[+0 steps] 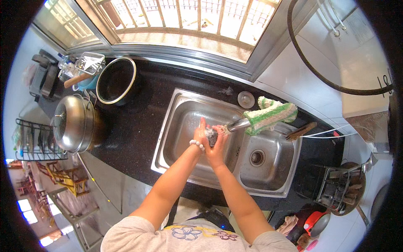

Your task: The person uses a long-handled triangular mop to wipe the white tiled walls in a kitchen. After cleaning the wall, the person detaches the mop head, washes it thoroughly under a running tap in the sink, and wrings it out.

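Dark lump between two hands over the sink, washing seemingly midway

A small dark-grey, rough-looking lump with white, foam-like patches (pixel 213 137) is above the left basin of the stainless-steel double sink (pixel 173 126), just beside the end of the shiny metal tap spout (pixel 238 125). It is pressed between the bare left hand (pixel 200 135), with a white beaded bracelet (pixel 196 144) at its wrist, and the bare right hand (pixel 218 145). Both hands close in around it; which one bears the firmer grip I cannot tell.

The white patches suggest that rubbing or rinsing is under way and not finished. How clean the lump is cannot be judged, nor whether water is running. Getting the white off and releasing the lump seem to be what is left.

A green-and-white striped knitted cloth (pixel 270 117) covers the tap's body. The sink's right basin (pixel 275 147) shows its round drain (pixel 257 157). Farther left, on the speckled black countertop (pixel 145 113), stand a round black pot with a pale rim (pixel 134 69) and a lidded steel pot (pixel 67 124), both apart from the hands.
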`<state>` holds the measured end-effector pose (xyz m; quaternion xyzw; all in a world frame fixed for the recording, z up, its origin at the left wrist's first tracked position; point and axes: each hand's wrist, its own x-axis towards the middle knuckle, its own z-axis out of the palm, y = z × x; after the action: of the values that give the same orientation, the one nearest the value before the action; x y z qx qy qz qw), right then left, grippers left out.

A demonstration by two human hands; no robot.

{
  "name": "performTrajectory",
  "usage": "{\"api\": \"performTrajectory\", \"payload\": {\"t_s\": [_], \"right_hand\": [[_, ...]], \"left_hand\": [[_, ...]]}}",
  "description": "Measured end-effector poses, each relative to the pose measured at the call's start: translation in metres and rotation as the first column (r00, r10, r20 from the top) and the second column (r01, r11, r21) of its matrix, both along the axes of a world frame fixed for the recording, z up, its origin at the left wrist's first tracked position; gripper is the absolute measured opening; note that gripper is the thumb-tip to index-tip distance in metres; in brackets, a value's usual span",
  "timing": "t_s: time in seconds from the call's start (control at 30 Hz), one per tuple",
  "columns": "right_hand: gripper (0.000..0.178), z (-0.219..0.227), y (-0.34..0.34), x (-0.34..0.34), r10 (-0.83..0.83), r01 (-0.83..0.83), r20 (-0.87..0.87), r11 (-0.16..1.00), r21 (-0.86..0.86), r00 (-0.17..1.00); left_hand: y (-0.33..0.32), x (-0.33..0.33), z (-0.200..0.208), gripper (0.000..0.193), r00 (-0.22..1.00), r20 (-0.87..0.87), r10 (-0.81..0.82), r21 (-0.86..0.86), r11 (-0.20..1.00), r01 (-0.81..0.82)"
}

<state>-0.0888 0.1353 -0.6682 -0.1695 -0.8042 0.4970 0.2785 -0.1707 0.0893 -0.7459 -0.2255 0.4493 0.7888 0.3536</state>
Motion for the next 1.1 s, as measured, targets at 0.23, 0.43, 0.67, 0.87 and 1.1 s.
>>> {"api": "performTrajectory", "payload": {"t_s": [0.23,0.43,0.67,0.87,1.1], "right_hand": [[0.025,-0.042,0.026,-0.019,-0.256,0.212,0.090,0.917,0.338,0.963],[0.056,-0.097,0.036,-0.031,-0.170,0.351,0.383,0.808,-0.473,0.908],[0.018,-0.032,0.015,-0.009,0.057,0.068,0.228,0.861,-0.504,0.972],[0.019,-0.037,0.028,-0.006,-0.120,0.088,0.149,0.975,0.203,0.982],[0.026,-0.065,0.056,-0.020,-0.172,0.290,0.399,0.922,-0.257,0.901]], "left_hand": [[0.005,0.030,0.023,0.052,0.910,-0.326,-0.255,-0.079,0.967,0.243],[0.001,0.045,0.049,0.029,0.464,-0.797,-0.388,-0.488,0.865,-0.115],[-0.004,0.019,0.027,0.035,0.796,-0.522,-0.305,-0.565,0.823,-0.055],[0.004,0.018,0.006,0.031,0.916,-0.397,-0.064,-0.131,0.991,0.012],[-0.002,0.030,0.068,0.025,0.371,-0.832,-0.412,-0.434,0.901,0.028]]}}
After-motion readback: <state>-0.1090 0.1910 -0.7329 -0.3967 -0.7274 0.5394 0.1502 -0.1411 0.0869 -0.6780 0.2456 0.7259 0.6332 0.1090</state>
